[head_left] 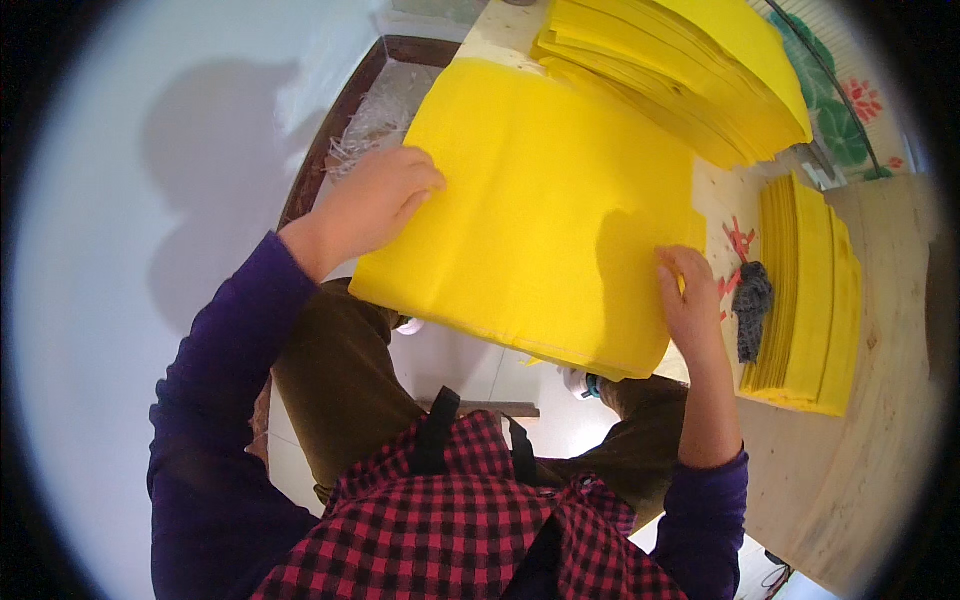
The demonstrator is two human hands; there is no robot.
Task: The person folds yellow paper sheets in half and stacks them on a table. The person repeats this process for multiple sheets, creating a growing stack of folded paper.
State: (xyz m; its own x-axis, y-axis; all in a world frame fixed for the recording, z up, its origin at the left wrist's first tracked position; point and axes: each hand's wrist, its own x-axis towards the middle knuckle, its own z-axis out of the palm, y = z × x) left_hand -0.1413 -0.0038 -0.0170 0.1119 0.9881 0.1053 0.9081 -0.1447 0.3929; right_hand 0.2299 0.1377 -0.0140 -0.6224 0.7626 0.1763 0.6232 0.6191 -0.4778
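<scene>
A broad yellow felt-like fabric piece (530,210) lies in front of me, its near edge hanging past the table toward my lap. My left hand (385,195) is at its left edge, the bent fingers and thumb closed on the fabric. At the near right edge my right hand (692,300) has its thumb and fingers curled together on the fabric. Shadow falls across the piece beside that hand. The undersides of both grips are hidden.
A thick yellow fabric stack (690,70) stands at the far side of the wooden table (800,500). Another yellow stack (805,300) is on the right, beside a dark grey cloth bundle (752,300) and red strips (738,240). Clear plastic (385,110) lies at the left.
</scene>
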